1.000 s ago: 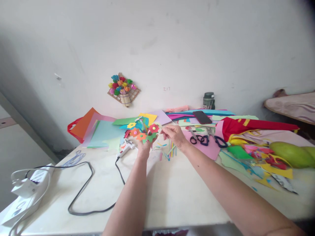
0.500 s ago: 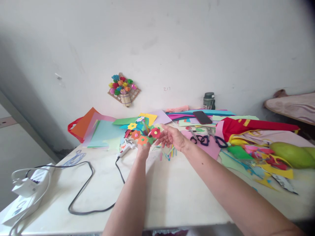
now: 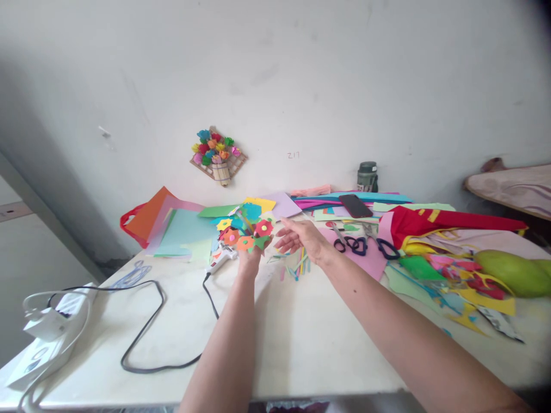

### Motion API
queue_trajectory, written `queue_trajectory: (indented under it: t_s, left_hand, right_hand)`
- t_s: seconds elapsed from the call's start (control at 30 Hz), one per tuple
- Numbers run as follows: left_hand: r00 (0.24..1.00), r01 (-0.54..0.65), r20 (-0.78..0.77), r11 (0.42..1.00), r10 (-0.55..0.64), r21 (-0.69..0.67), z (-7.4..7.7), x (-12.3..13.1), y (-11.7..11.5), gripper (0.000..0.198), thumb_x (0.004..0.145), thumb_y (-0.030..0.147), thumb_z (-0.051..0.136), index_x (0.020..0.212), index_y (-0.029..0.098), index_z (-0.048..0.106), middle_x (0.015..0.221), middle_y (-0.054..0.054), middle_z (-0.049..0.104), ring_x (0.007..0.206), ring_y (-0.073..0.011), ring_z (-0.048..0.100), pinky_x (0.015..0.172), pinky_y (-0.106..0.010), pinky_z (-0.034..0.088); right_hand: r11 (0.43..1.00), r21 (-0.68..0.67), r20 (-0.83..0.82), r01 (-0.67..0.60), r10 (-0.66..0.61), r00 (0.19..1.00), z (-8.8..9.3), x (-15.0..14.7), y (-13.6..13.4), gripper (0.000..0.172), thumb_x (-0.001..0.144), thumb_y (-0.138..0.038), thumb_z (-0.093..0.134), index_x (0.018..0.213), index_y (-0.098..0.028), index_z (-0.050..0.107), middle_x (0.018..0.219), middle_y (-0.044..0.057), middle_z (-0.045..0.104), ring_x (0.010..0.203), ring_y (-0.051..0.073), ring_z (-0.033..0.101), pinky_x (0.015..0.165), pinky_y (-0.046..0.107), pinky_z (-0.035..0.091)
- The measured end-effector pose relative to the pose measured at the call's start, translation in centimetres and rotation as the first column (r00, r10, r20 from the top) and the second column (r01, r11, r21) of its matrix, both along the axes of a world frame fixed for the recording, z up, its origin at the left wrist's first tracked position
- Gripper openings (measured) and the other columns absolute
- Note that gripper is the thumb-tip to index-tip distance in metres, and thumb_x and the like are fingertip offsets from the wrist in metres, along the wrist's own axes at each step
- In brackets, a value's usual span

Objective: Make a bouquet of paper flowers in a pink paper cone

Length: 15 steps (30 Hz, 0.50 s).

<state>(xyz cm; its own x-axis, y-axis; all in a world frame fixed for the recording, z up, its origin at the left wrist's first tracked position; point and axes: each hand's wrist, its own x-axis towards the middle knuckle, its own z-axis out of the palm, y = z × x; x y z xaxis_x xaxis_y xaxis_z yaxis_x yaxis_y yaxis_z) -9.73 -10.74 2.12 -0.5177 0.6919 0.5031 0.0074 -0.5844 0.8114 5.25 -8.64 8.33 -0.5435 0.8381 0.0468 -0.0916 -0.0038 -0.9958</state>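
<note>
A bunch of paper flowers point(image 3: 245, 242) in red, orange and yellow, with green pieces among them, rises above my left hand point(image 3: 251, 259). That hand is closed beneath the blooms, and they hide most of its fingers and whatever stems it grips. My right hand point(image 3: 300, 238) is just to the right of the flowers, its fingers apart and holding nothing. A white glue gun point(image 3: 220, 258) lies to the left of my left wrist. Thin coloured paper strips point(image 3: 297, 268) are scattered on the table below my right hand.
Black-handled scissors point(image 3: 356, 245) rest on pink paper, near a phone point(image 3: 355, 205). Coloured sheets point(image 3: 176, 235) lie at the back left. A black cord point(image 3: 146, 321) loops towards a power strip point(image 3: 41, 355). Paper scraps point(image 3: 469, 281) and green fruit point(image 3: 508, 272) are at right.
The flower bunch has turned and shifted slightly left in my left hand, so a green piece now shows at its lower right. A wider gap separates it from my right hand.
</note>
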Motion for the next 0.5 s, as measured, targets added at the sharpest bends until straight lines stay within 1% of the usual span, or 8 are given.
queue_trajectory:
  t_s: [0.1, 0.2, 0.27, 0.4, 0.5]
  left_hand:
    - [0.999, 0.035, 0.023, 0.999, -0.035, -0.01, -0.2, -0.2, 0.1, 0.035, 0.056, 0.035, 0.077, 0.085, 0.02, 0.065, 0.098, -0.007, 0.067, 0.091, -0.0224, 0.063, 0.076, -0.033, 0.055]
    - [0.997, 0.042, 0.06, 0.999, -0.04, -0.034, -0.5, -0.7, 0.5, 0.035, 0.054, 0.035, 0.078, 0.084, 0.021, 0.066, 0.096, -0.005, 0.068, 0.092, -0.0218, 0.063, 0.077, -0.033, 0.055]
    - [0.997, 0.02, 0.073, 0.999, -0.017, -0.036, -0.9, -1.1, 0.8, 0.032, 0.055, 0.031, 0.077, 0.083, 0.021, 0.066, 0.095, -0.005, 0.068, 0.09, -0.0211, 0.063, 0.077, -0.032, 0.055]
    - [0.998, -0.045, 0.039, 0.995, 0.049, -0.09, -1.3, -1.6, 1.4, 0.021, 0.054, 0.024, 0.075, 0.07, 0.017, 0.064, 0.081, -0.006, 0.068, 0.081, -0.0199, 0.063, 0.071, -0.03, 0.053]
    - [0.993, -0.11, 0.031, 0.986, 0.115, -0.127, -1.3, -1.7, 1.6, 0.021, 0.05, 0.022, 0.076, 0.066, 0.017, 0.063, 0.075, -0.004, 0.067, 0.076, -0.0194, 0.063, 0.066, -0.028, 0.052]
  right_hand:
    - [0.999, 0.039, -0.057, 0.022, -0.02, 0.998, 0.0, -0.3, -0.1, 0.035, 0.082, -0.045, 0.059, 0.077, -0.011, 0.065, 0.065, 0.009, 0.071, 0.051, 0.014, 0.065, 0.045, 0.02, 0.042]
    - [0.998, 0.055, -0.102, 0.027, -0.021, 0.995, 0.0, -0.7, 0.2, 0.032, 0.082, -0.043, 0.059, 0.079, -0.012, 0.066, 0.068, 0.009, 0.072, 0.054, 0.014, 0.066, 0.048, 0.02, 0.044]
    - [0.998, 0.055, -0.107, -0.001, 0.007, 0.994, 0.0, -1.0, 0.8, 0.032, 0.082, -0.043, 0.058, 0.081, -0.011, 0.066, 0.071, 0.01, 0.073, 0.056, 0.014, 0.067, 0.049, 0.02, 0.045]
    - [0.995, 0.05, -0.089, -0.083, 0.087, 0.992, 0.0, -1.7, 2.4, 0.036, 0.082, -0.045, 0.056, 0.085, -0.011, 0.066, 0.071, 0.01, 0.073, 0.057, 0.015, 0.067, 0.048, 0.02, 0.045]
    - [0.993, 0.046, -0.104, -0.109, 0.114, 0.988, 0.0, -2.3, 3.1, 0.036, 0.082, -0.046, 0.055, 0.086, -0.011, 0.066, 0.069, 0.009, 0.073, 0.057, 0.016, 0.068, 0.048, 0.021, 0.046]
